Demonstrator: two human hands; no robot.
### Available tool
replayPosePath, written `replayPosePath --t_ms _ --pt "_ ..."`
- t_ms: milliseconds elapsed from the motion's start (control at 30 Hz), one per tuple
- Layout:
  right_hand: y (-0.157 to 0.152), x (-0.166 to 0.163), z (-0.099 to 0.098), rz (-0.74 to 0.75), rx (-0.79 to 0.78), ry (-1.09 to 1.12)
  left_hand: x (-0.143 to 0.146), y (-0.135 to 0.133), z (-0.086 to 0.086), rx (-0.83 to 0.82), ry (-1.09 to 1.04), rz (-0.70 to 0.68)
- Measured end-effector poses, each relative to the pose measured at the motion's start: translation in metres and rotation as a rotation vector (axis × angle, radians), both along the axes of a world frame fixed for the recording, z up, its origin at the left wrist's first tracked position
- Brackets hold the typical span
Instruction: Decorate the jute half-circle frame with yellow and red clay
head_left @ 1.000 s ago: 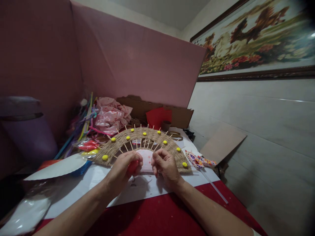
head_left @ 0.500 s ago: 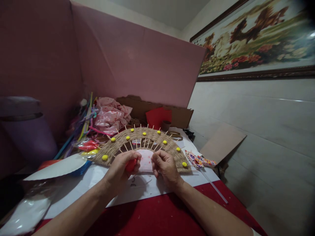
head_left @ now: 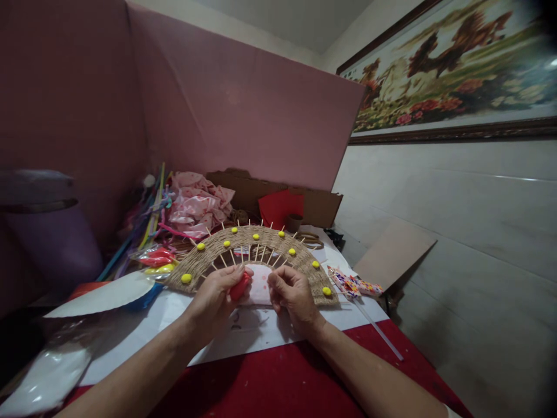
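Note:
A soft lump of red modelling clay (head_left: 239, 286) is held between the thumb and fingers of my left hand (head_left: 216, 297). Level with it, my right hand (head_left: 292, 295) is closed in a pinch; whatever its fingertips hold is too small or hidden to make out. Just behind both hands lies a half-round fan of woven twine (head_left: 272, 235) on thin wooden sticks. Several yellow clay dots (head_left: 256, 237) sit along its band. At the fan's inner centre, a pale pink spotted half-circle (head_left: 260, 278) shows between my hands.
White paper (head_left: 226, 345) covers part of the red tablecloth (head_left: 270, 383). Left are clear bags of red and yellow clay (head_left: 159, 259), a white oval sheet (head_left: 102, 297) and crumpled pink cloth (head_left: 198, 203). Scissors (head_left: 311, 240) lie behind the fan; patterned fabric pieces (head_left: 352, 283) lie right.
My left thumb and fingers have shifted on the red clay, and more of the lump now shows. My right hand has barely moved.

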State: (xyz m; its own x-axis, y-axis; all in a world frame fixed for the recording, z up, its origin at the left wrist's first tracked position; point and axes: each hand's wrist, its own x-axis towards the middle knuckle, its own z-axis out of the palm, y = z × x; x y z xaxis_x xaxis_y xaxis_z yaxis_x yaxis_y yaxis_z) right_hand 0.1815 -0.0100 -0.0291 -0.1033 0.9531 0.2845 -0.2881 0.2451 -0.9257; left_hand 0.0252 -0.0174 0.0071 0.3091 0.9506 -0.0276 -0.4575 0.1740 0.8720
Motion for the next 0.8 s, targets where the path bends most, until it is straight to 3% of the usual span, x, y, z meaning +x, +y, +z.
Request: replayPosePath --t_ms 800 --pt "0.0045 -0.0001 -0.0015 0.056 -0.110 0.113 -0.0016 0.0012 -0.0053 0.073 0.056 0.035"
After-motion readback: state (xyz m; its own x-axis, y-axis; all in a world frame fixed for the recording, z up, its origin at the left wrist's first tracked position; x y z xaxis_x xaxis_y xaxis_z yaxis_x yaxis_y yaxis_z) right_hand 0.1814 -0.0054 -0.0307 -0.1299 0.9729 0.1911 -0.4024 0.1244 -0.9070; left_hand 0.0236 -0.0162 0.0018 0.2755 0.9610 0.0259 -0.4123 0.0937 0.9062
